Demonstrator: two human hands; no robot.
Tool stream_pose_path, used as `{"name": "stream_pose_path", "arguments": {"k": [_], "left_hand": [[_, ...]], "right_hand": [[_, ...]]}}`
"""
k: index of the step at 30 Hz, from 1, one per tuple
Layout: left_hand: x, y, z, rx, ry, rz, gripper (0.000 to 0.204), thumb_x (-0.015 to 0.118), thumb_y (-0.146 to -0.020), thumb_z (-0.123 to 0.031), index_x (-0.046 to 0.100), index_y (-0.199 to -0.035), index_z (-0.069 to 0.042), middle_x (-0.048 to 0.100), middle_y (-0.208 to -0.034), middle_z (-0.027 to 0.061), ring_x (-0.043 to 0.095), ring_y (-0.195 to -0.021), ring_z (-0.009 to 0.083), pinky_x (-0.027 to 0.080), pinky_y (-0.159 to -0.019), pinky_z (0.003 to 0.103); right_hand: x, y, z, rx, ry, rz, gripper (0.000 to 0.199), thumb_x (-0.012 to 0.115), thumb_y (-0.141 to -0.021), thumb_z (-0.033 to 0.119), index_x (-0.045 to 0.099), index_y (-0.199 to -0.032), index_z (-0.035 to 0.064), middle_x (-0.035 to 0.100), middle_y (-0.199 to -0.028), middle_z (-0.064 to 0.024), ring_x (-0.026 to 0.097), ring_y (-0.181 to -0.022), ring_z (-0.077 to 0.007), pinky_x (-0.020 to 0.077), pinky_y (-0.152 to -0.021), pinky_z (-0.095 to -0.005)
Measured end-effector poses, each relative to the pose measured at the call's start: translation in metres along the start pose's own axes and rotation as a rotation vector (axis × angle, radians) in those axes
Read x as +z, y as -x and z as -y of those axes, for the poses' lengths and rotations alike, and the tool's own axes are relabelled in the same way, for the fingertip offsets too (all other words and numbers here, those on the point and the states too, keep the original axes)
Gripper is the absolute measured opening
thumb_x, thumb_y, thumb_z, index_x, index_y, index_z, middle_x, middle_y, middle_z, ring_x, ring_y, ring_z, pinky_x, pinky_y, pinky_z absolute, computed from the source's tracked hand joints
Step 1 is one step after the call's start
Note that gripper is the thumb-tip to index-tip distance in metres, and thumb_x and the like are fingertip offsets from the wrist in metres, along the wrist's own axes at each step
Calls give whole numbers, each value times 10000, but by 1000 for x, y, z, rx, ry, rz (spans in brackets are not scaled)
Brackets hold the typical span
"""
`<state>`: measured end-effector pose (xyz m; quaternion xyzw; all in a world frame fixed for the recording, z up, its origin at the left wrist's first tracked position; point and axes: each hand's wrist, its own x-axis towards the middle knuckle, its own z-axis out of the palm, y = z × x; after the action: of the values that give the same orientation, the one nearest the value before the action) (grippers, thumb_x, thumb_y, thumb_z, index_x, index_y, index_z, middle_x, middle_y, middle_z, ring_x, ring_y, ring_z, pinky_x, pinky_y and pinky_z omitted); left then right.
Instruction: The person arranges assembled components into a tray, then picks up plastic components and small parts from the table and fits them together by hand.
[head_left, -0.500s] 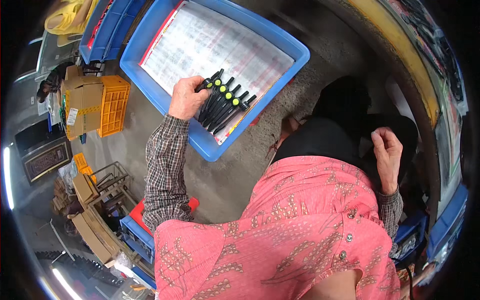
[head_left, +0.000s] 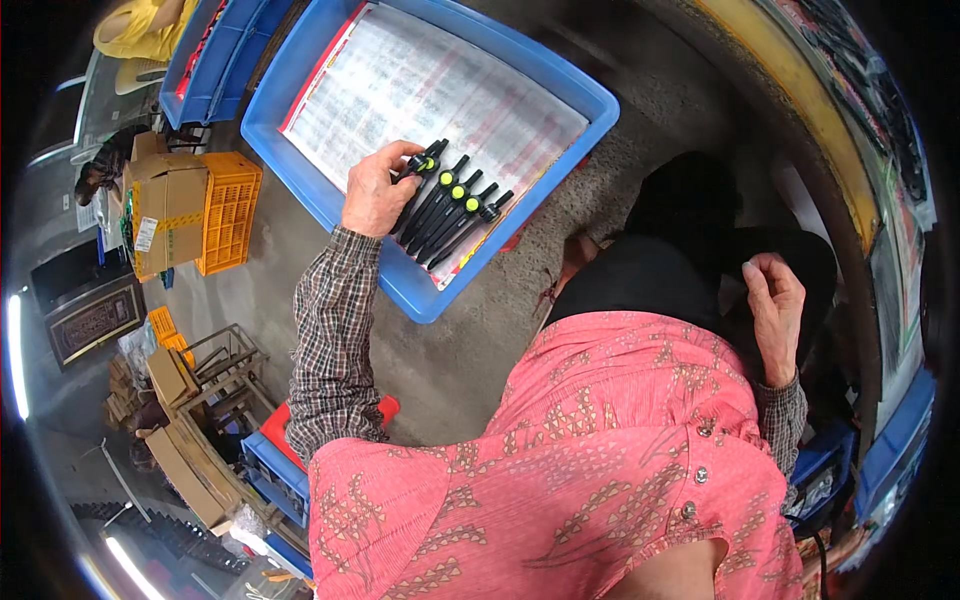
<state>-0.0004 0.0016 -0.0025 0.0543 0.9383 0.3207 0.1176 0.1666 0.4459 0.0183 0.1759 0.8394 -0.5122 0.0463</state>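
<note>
My left hand (head_left: 378, 190) reaches into a blue plastic tray (head_left: 262, 128), its thumb and fingers closed on the leftmost of a row of black tools. That slender black tool (head_left: 427, 160) has a round yellow-green part near its head; the fingers hide some of it. Several similar black tools (head_left: 440, 212) lie side by side to its right, fanned slightly, on printed paper (head_left: 430, 85) lining the tray. Their exact kind is unclear. Over my lap, my right hand (head_left: 777, 315) is raised with fingers loosely bent and the thumb apart, nothing visible in it.
Blue trays (head_left: 225, 65) stand beyond the tray's left. An orange crate (head_left: 230, 213) and a cardboard box (head_left: 170, 215) are on the floor at left, with a wooden frame (head_left: 215, 375) nearer me. A yellow-edged surface (head_left: 800, 90) curves along the right. Another person's yellow clothing (head_left: 130, 30) shows far left.
My left hand has shifted slightly, and the leftmost black tool has turned a little in its fingers. The other tools and my right hand look unmoved.
</note>
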Motion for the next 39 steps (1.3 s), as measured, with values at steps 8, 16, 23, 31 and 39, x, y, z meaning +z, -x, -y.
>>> {"name": "stream_pose_path", "arguments": {"k": [8, 16, 23, 31, 39], "left_hand": [[0, -1, 0, -31, -36, 88, 303, 618, -749, -7, 626, -1052, -21, 623, -779, 31, 558, -679, 85, 468, -619, 233], [-5, -2, 1, -179, 71, 42, 224, 641, -767, -48, 647, -985, 3, 631, -714, 9, 557, -634, 66, 453, -579, 220], [-5, -2, -7, -149, -9, 17, 233, 658, -757, -63, 665, -985, -15, 662, -740, 41, 596, -654, 90, 490, -628, 247], [2, -1, 8, -3, -182, -97, 305, 630, -765, -61, 656, -1068, -74, 660, -805, 76, 627, -710, 146, 506, -661, 277], [4, 2, 5, 76, -338, -197, 337, 590, -745, -24, 660, -1064, -110, 628, -765, 85, 605, -673, 219, 497, -675, 329]], "right_hand": [[0, -2, -2, -6, 22, -2, 176, 614, -887, 160, 596, -856, -11, 495, -702, 22, 398, -612, -59, 336, -538, -222], [0, -2, -1, 1, 40, 1, 185, 613, -890, 174, 607, -866, -9, 509, -711, 17, 416, -622, -65, 344, -544, -224], [0, -2, -3, 7, 15, 2, 180, 617, -887, 165, 604, -864, -13, 517, -718, 15, 423, -634, -62, 352, -554, -225], [-3, -2, 0, 9, 24, 2, 181, 617, -887, 167, 602, -866, -12, 513, -720, 16, 425, -643, -63, 356, -563, -223], [-5, -1, -3, -13, 38, -9, 199, 622, -879, 173, 605, -862, -24, 547, -738, -15, 463, -675, -86, 386, -601, -241]]}}
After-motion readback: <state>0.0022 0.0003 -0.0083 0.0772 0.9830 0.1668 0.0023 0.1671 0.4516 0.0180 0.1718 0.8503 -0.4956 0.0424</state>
